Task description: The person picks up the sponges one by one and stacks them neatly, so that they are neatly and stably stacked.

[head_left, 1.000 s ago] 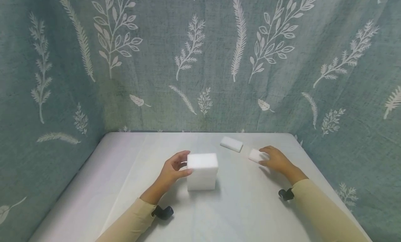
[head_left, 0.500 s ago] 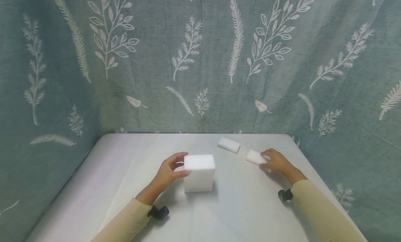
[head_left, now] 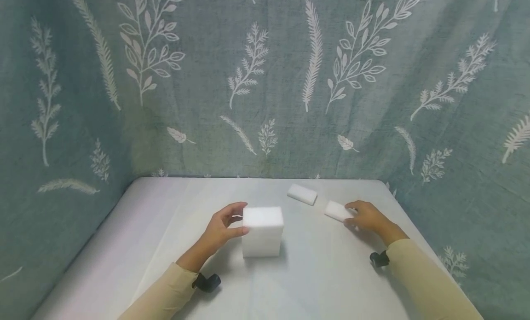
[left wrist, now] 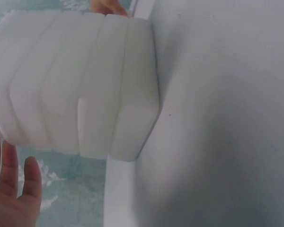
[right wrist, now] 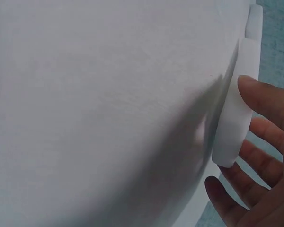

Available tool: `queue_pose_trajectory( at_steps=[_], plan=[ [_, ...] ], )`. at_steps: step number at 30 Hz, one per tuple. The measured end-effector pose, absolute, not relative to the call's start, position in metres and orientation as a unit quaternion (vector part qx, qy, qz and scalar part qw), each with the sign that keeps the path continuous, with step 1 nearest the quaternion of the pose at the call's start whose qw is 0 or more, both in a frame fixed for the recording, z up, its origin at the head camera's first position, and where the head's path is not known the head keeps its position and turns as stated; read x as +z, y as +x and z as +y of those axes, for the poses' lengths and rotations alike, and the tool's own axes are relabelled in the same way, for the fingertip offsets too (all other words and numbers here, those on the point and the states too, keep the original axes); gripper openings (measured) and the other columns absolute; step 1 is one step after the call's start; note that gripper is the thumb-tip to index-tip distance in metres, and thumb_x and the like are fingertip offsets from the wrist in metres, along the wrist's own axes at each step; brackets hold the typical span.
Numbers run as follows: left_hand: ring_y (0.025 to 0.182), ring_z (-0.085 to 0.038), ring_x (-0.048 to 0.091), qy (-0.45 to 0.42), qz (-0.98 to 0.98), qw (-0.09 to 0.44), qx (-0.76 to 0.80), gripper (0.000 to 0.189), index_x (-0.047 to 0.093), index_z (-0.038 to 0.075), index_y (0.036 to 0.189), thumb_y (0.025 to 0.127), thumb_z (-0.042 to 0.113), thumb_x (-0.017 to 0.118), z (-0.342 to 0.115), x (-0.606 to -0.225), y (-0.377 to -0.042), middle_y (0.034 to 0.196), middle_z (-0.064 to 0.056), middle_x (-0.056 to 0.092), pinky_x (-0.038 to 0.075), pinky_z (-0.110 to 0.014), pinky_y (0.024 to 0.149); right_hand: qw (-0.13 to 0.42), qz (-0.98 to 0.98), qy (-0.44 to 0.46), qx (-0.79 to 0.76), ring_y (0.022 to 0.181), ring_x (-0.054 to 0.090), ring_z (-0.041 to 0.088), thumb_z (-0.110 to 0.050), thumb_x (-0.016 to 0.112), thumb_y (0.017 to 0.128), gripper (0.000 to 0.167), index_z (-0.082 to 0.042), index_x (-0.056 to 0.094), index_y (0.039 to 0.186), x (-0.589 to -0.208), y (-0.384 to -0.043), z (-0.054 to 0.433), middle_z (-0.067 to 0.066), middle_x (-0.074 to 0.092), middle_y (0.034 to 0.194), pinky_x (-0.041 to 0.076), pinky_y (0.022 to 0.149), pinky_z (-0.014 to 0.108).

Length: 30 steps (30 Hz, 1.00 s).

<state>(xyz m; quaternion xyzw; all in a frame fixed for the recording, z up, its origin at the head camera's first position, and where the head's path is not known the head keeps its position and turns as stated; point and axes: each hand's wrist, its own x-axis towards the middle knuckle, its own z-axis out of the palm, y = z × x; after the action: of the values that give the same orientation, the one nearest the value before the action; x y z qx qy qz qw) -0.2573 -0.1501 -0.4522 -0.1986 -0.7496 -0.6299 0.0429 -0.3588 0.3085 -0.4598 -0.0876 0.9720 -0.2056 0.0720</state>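
Observation:
In the head view, a stack of white sponges [head_left: 262, 235] stands near the middle of the table, and the left wrist view shows several layers [left wrist: 99, 85]. My left hand [head_left: 221, 225] holds the stack's upper left side, thumb at the front and fingers toward the back. To the right, my right hand [head_left: 368, 216] pinches the near end of a white sponge [head_left: 336, 210]. In the right wrist view, the thumb lies across this sponge [right wrist: 233, 113], with fingers behind and below it; its lower end looks raised off the table.
Another white sponge [head_left: 302, 194] lies farther back, beyond the held one. The pale table [head_left: 323, 274] ends at a back edge against a green leaf-print curtain [head_left: 207, 80], which also hangs at both sides. A black wrist camera [head_left: 207, 283] sits at the left cuff.
The view has shifted slightly. My right hand has slid a little to the right along its sponge, so more of the sponge shows. The left hand stays at the stack.

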Motion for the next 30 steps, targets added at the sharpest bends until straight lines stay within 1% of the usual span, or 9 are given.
queue_pose_trajectory(
  at_steps=[5, 11, 17, 20, 23, 27, 30],
  plan=[
    [0.116, -0.028, 0.055, -0.207, -0.740, 0.042, -0.639, 0.065, 0.053, 0.006, 0.134, 0.078, 0.015, 0.083, -0.153, -0.455, -0.259, 0.119, -0.009, 0.060, 0.040, -0.052, 0.103, 0.064, 0.973, -0.108, -0.194, 0.124, 0.043, 0.048, -0.033, 0.076, 0.084, 0.062, -0.001, 0.056, 0.132, -0.453, -0.360, 0.305, 0.028, 0.050, 0.135, 0.035, 0.101, 0.062],
    [0.114, -0.028, 0.056, -0.213, -0.736, 0.045, -0.641, 0.065, 0.052, 0.000, 0.134, 0.078, 0.013, 0.082, -0.153, -0.455, -0.259, 0.118, -0.011, 0.061, 0.043, -0.049, 0.101, 0.036, 0.967, -0.147, -0.204, 0.123, 0.046, 0.047, -0.030, 0.077, 0.083, 0.058, 0.001, 0.058, 0.128, -0.442, -0.354, 0.296, 0.027, 0.053, 0.131, 0.036, 0.102, 0.060],
    [0.113, -0.028, 0.056, -0.196, -0.737, 0.034, -0.646, 0.063, 0.055, 0.004, 0.133, 0.077, 0.011, 0.083, -0.152, -0.453, -0.257, 0.117, -0.010, 0.061, 0.041, -0.052, 0.102, 0.001, 0.963, -0.196, -0.187, 0.120, 0.050, 0.044, -0.027, 0.077, 0.084, 0.052, -0.001, 0.061, 0.126, -0.428, -0.347, 0.287, 0.023, 0.056, 0.129, 0.039, 0.099, 0.060],
    [0.113, -0.030, 0.056, -0.193, -0.737, 0.035, -0.647, 0.062, 0.054, 0.003, 0.133, 0.077, 0.009, 0.082, -0.152, -0.453, -0.257, 0.117, -0.013, 0.061, 0.041, -0.053, 0.102, -0.021, 0.957, -0.226, -0.181, 0.120, 0.050, 0.043, -0.027, 0.076, 0.085, 0.049, -0.003, 0.062, 0.126, -0.420, -0.345, 0.282, 0.021, 0.056, 0.129, 0.039, 0.098, 0.061],
    [0.114, -0.031, 0.055, -0.194, -0.734, 0.031, -0.650, 0.062, 0.055, 0.004, 0.133, 0.077, 0.009, 0.082, -0.151, -0.454, -0.257, 0.118, -0.013, 0.061, 0.040, -0.055, 0.102, -0.036, 0.950, -0.245, -0.190, 0.121, 0.048, 0.042, -0.026, 0.076, 0.085, 0.048, -0.004, 0.063, 0.125, -0.411, -0.341, 0.275, 0.020, 0.055, 0.131, 0.039, 0.099, 0.061],
    [0.115, -0.029, 0.055, -0.193, -0.736, 0.024, -0.648, 0.063, 0.056, 0.011, 0.132, 0.076, 0.013, 0.084, -0.150, -0.455, -0.259, 0.120, -0.010, 0.061, 0.040, -0.055, 0.102, -0.049, 0.944, -0.259, -0.201, 0.124, 0.047, 0.040, -0.027, 0.075, 0.086, 0.047, -0.006, 0.063, 0.126, -0.400, -0.333, 0.267, 0.017, 0.053, 0.134, 0.038, 0.100, 0.060],
    [0.115, -0.029, 0.055, -0.192, -0.738, 0.023, -0.646, 0.064, 0.055, 0.011, 0.133, 0.077, 0.015, 0.084, -0.150, -0.455, -0.259, 0.122, -0.010, 0.060, 0.040, -0.054, 0.102, -0.055, 0.940, -0.260, -0.213, 0.125, 0.046, 0.038, -0.029, 0.074, 0.086, 0.047, -0.009, 0.063, 0.127, -0.395, -0.329, 0.260, 0.015, 0.052, 0.135, 0.039, 0.099, 0.059]
  ],
)
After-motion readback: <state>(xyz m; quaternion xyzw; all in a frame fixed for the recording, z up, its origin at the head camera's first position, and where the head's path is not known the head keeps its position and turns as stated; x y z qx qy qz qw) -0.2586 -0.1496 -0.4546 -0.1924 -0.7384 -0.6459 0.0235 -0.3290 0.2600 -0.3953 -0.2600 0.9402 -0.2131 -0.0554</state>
